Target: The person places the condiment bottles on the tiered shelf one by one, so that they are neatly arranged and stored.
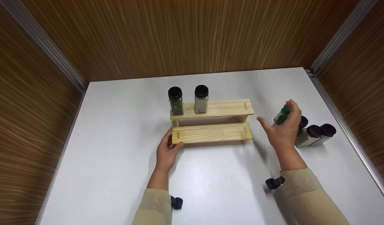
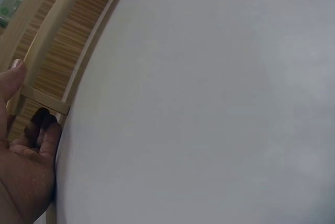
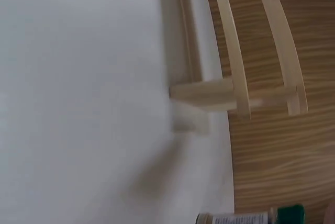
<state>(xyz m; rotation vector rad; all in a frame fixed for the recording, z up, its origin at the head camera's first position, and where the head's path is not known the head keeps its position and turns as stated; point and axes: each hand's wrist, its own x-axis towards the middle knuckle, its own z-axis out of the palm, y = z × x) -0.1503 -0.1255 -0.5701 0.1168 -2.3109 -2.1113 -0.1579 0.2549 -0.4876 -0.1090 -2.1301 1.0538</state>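
Observation:
A two-tier wooden rack point(image 1: 215, 132) stands on the white table. At its lower left end my left hand point(image 1: 166, 153) holds it, thumb at the front edge and fingers round the side. In the left wrist view the fingers point(image 2: 49, 135) reach beneath the shelf. On the upper tier stand two black-capped spice jars, one with dark green contents point(image 1: 176, 106), one with pale contents point(image 1: 201, 103). My right hand point(image 1: 284, 131), thumb spread wide, is over the jars on the right, beside a green-capped jar point(image 1: 284, 110). It grips nothing that I can see.
Several black-capped jars point(image 1: 313, 132) cluster right of my right hand, partly hidden by it. A second green cap point(image 1: 281, 119) shows under the hand. Wood-grain panels point(image 1: 192, 37) enclose the white table point(image 1: 117, 140) at the back and both sides.

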